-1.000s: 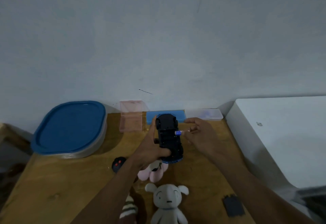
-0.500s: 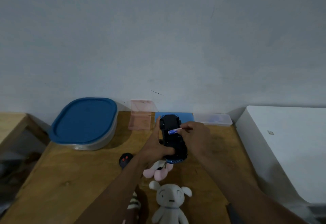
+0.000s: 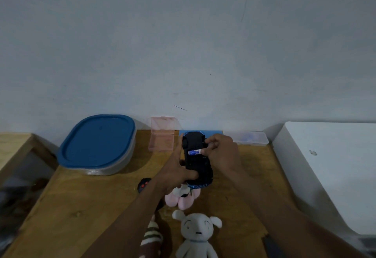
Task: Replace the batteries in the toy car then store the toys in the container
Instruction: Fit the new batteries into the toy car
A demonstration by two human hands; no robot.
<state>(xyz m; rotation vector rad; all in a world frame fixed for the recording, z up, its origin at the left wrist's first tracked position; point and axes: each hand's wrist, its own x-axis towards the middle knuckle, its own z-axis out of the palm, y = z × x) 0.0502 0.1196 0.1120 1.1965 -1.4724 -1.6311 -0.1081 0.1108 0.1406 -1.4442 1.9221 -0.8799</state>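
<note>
The toy car [image 3: 196, 156] was held underside-up over the middle of the wooden table [image 3: 81, 207]; clock directions here are taken from it.

Nearest, at 6 o'clock, a grey plush [image 3: 197, 235] lay face-up, with a striped plush [image 3: 152, 237] at 7 and a pink plush [image 3: 181, 198] directly below the car's near end. A dropped cell would likely have bounced in among these and been hard to find.

The left hand [image 3: 177, 173] gripped the car around its near end, thumb across the chassis. Because only that end was held, I judged that a firm push could tip the far end down. The right hand [image 3: 221, 152] pinched a blue battery [image 3: 194, 152] at its tip and pressed it sideways into the open bay. The polarity marks were too small to read, so it could have gone in reversed. A slipping pinch could also have let the spring throw it out.

Farthest, the container [image 3: 97, 142] sat at 10 o'clock with its blue lid on, so it could not yet take the toys.
</note>
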